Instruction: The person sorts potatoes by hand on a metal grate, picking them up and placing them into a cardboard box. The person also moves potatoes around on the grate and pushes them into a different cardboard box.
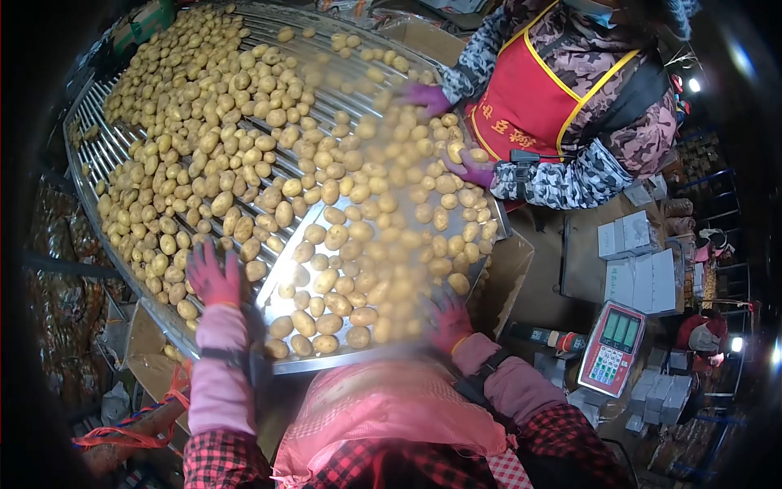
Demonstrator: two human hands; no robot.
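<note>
Many yellow potatoes (221, 204) lie across a slatted metal sorting table (277, 20) and a smooth metal tray (303, 359) at its near end. My left hand (213, 277), in a pinkish-red glove, rests with fingers spread against potatoes at the near left side. My right hand (446, 322), gloved alike, is at the tray's right front beside several potatoes. Its fingers look stretched out, though a hazy smear on the view blurs them. I see nothing gripped in either hand.
Across the table, a co-worker in a red apron (521, 110) has purple-gloved hands (471, 169) at the potatoes. To my right are a digital scale display (611, 346) and white boxes (642, 281). Cardboard boxes (509, 273) stand beneath the table's edge. Orange cord (122, 436) hangs at left.
</note>
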